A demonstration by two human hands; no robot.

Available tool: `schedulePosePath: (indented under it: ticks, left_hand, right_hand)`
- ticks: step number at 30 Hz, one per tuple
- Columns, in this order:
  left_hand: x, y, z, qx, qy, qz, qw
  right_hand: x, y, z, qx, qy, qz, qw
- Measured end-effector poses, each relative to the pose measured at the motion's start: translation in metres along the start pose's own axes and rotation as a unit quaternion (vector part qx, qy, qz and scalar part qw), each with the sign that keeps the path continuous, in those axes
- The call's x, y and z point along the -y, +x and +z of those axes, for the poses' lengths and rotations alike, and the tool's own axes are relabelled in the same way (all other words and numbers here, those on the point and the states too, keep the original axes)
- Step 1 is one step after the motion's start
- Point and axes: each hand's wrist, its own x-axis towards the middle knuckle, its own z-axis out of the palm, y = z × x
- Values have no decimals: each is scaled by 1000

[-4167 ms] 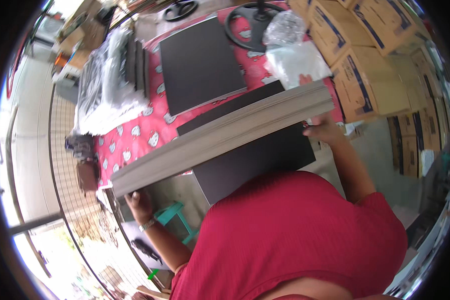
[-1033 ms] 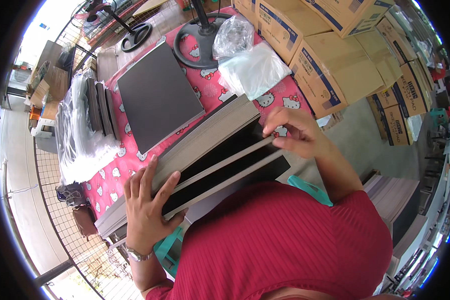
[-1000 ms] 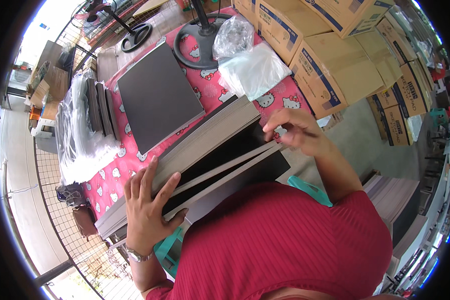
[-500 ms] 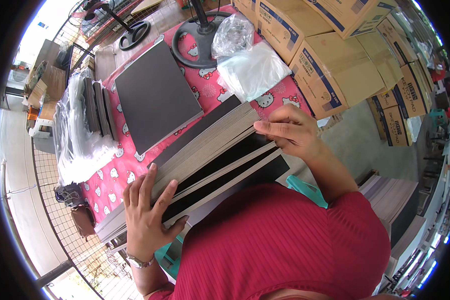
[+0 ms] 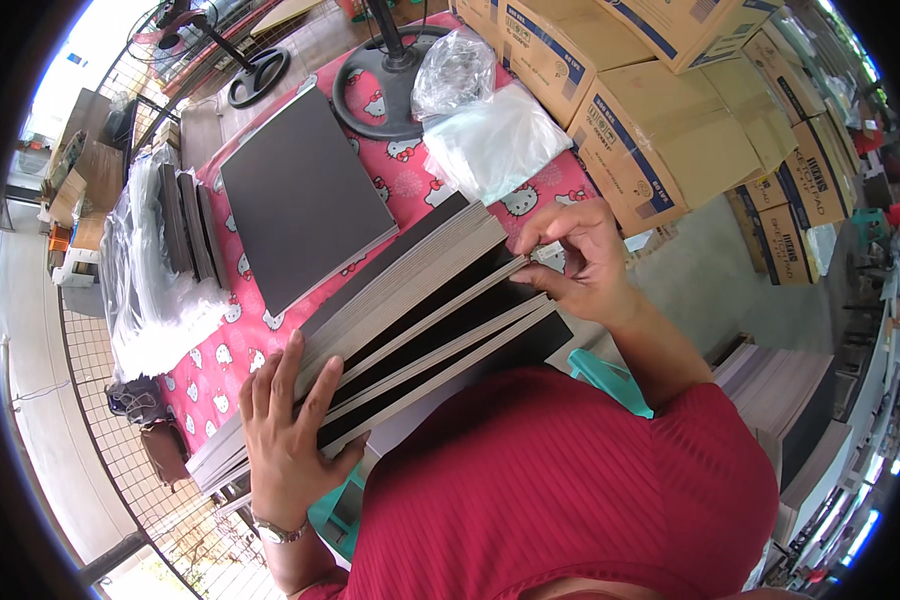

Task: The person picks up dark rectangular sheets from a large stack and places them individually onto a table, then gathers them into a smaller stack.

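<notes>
A thick stack of black boards with grey edges (image 5: 410,290) leans in front of me at the table's near edge, its leaves fanned into several bundles. My left hand (image 5: 295,430) grips it towards the left, fingers spread over the edges and thumb on the near side; a watch is on that wrist. At the right end, my right hand (image 5: 580,260) pinches the corner of a thin board bundle (image 5: 470,290) between thumb and fingers. Black gaps show on both sides of that bundle. Beyond the stack, a large black board pile (image 5: 305,200) lies flat on the table.
The table has a pink patterned cloth (image 5: 220,350). Clear plastic sleeves (image 5: 495,140) lie by a round black stand base (image 5: 400,85). Plastic-wrapped black boards (image 5: 175,230) stand at left. Cardboard boxes (image 5: 660,140) rise at right; a teal chair (image 5: 610,380) is beside me.
My right hand has separated a thin bundle from the thick far part and moved it slightly nearer, widening the gap behind it. The left hand stays on the stack.
</notes>
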Motion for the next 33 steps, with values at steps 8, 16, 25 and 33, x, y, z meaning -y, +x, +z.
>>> schedulePosePath:
  ticks: [8, 16, 25, 33]
  left_hand:
    - [-3, -1, -1, 7, 3, -1, 1000]
    - [-4, 0, -1, 9, 10, -3, 1000]
    - [-5, 1, -2, 17, 11, -12, 1000]
    - [-5, 0, -1, 15, 8, -9, 1000]
  right_hand:
    - [-2, -3, 1, -4, 65, 15, 998]
    - [-1, -6, 0, -1, 64, 19, 998]
    - [-7, -9, -5, 28, 116, 64, 991]
    - [-2, -4, -2, 7, 39, 2, 999]
